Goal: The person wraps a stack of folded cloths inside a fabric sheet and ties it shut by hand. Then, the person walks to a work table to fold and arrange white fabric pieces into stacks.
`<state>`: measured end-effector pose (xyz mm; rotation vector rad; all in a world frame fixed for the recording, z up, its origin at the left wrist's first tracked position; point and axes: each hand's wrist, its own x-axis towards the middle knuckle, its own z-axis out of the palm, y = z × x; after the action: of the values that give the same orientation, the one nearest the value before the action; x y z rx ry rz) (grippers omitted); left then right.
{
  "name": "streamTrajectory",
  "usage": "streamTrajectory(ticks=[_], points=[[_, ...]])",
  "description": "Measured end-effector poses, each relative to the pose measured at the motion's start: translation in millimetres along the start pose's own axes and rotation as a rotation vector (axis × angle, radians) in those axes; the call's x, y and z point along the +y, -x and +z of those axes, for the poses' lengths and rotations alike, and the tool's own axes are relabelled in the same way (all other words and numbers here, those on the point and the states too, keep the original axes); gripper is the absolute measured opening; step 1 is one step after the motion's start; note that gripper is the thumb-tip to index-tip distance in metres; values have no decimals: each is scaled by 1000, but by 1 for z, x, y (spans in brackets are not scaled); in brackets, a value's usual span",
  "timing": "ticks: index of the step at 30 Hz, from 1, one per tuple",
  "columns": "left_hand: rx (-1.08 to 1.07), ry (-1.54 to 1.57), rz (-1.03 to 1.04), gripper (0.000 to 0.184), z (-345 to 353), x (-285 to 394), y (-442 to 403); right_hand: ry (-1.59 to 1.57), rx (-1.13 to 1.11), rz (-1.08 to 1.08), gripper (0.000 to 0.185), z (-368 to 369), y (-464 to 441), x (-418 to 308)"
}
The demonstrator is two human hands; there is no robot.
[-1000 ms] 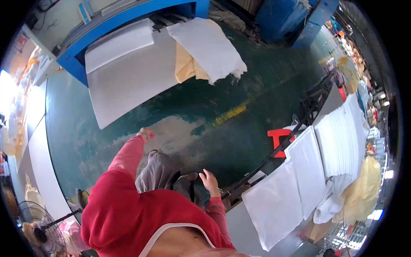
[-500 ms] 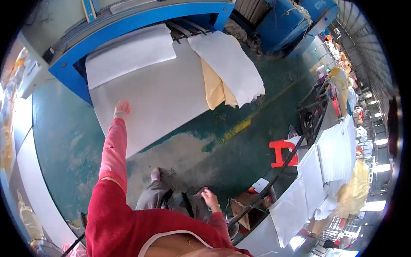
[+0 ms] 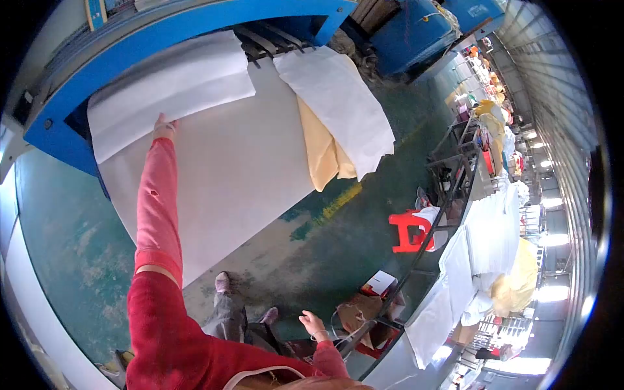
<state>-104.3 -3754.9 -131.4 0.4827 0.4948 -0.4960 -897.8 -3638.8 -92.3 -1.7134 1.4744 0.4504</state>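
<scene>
My left hand (image 3: 166, 127) is stretched far forward, at the near edge of a white sheet (image 3: 175, 84) that comes out of a blue-framed machine (image 3: 195, 25). Its fingertips meet that edge and look spread, not closed on it. The sheet lies on a wide pale board (image 3: 221, 162) sloping out of the machine. To the right on the board, another white sheet (image 3: 341, 97) lies over a yellowish one (image 3: 318, 146). My right hand (image 3: 313, 325) hangs low near my body, fingers apart, holding nothing.
A red stool (image 3: 406, 232) stands on the green floor. At the right is a table with stacked white sheets (image 3: 491, 227) and yellow material (image 3: 517, 279). Under its dark frame sits a box (image 3: 379, 283). Blue machinery (image 3: 416, 32) is at the top right.
My left hand has moved forward from over the floor, across the board, to the white sheet's edge. The view has come closer to the machine. My right hand stays low and empty.
</scene>
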Motion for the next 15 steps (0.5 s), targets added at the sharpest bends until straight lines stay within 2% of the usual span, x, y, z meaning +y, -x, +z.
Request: streamTrajectory(ticks=[1,4,6,7,8,9,10,11,12,13,15], points=[[-97,2,78,30,-6,-4,-1,13,-4,-16,43,-1,-5,-3],[15,-202,231,29,-10,-11,64,1,-18,-87,44,0,-21,-28],[-41,-154,86,32,-55,-13,78,-73,-12,-168,44,2,-36,-62],[-29,-217,43,29,-62,-16,114,-134,-6,-216,44,4,-43,-83],[-90,-393,32,23,-74,-19,157,-309,-58,-209,42,8,-50,-107],[3,-453,50,24,-97,-30,187,-483,-113,-201,40,13,-58,-135],[-85,-640,-99,32,-128,-28,222,-656,-170,-190,39,16,-66,-161],[85,-656,-109,34,-141,-38,271,-829,-228,-174,37,19,-71,-184],[-22,-566,-235,31,-193,-42,295,-1154,-285,-151,36,18,-75,-204],[-55,-510,-460,31,-214,-34,340,-1480,-340,-119,35,16,-76,-219],[274,-296,-634,28,-231,-15,415,-1774,-288,11,34,37,-124,-201]])
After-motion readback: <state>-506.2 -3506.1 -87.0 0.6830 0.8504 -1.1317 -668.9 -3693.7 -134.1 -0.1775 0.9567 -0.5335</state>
